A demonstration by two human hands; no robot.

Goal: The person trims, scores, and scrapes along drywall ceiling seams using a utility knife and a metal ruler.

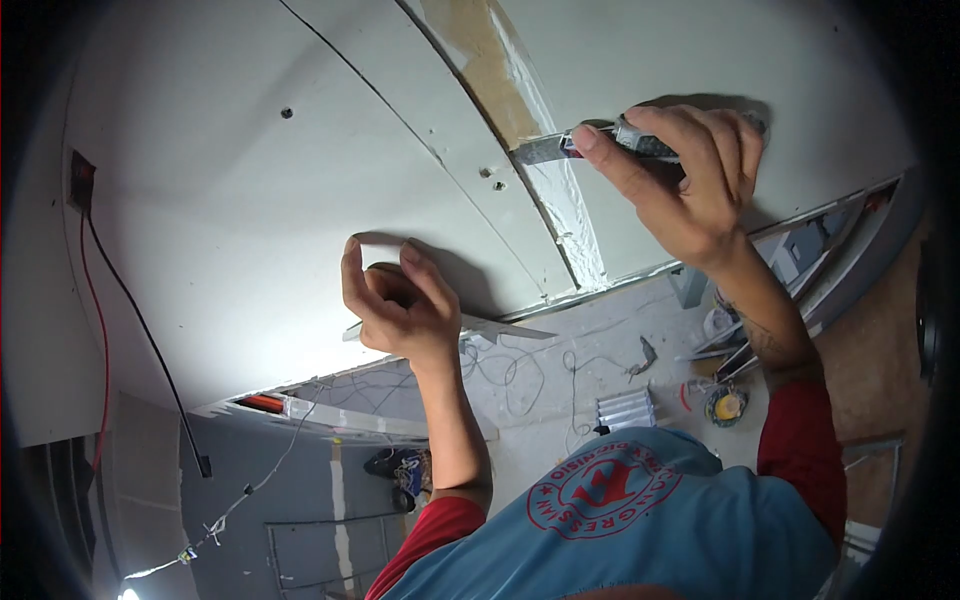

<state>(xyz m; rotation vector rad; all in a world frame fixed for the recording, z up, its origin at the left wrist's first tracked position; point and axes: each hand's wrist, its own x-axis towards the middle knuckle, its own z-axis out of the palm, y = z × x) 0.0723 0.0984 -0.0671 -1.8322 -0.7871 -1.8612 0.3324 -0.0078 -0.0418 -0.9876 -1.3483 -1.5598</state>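
My right hand (pixel 690 170) is closed round a knife-like tool (pixel 645 143) with a flat grey blade (pixel 543 150). The blade meets a seam between pale boards, where white filler (pixel 565 210) and a bare brown strip (pixel 495 85) show. My left hand (pixel 400 290) is against the smooth pale board (pixel 250 220), with thumb and a finger apart and the other fingers curled; I see nothing between them. Behind its wrist a thin flat pale piece (pixel 510 331) sticks out; whether the hand touches it is unclear.
A black box (pixel 82 180) with red and black wires hangs from the board at the left. Beyond the board edge lie loose cables (pixel 510 370), a yellow-and-black item (pixel 727 405), a white ribbed object (pixel 627 411) and a metal frame (pixel 325 550). A bright lamp (pixel 128 594) shines bottom left.
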